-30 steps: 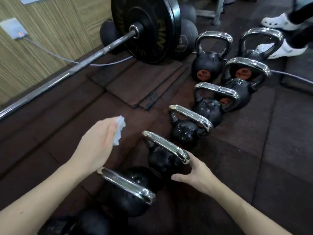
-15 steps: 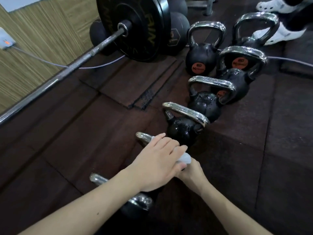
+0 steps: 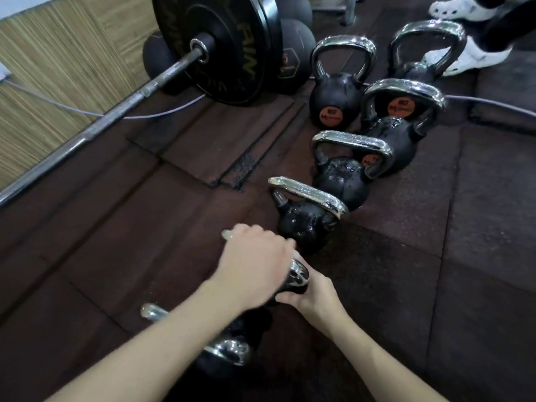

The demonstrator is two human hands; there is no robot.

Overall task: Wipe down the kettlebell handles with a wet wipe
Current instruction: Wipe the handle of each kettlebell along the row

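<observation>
Left hand [image 3: 255,265] curled over chrome handle [image 3: 298,274] of second-nearest kettlebell in row on floor [image 3: 435,285], wet wipe hidden beneath, only white sliver [image 3: 296,253] shows. Right hand [image 3: 307,294] grips same handle's right end. Judging: early — several kettlebells [image 3: 339,181] beyond left to wipe. Handles smooth, shiny; bodies black, pebbled; floor rubber tile.

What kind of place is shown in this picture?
Most likely a gym or weight room. A row of black kettlebells with chrome handles stands on dark rubber floor tiles, and a loaded barbell with a large black weight plate lies beside them.
</observation>
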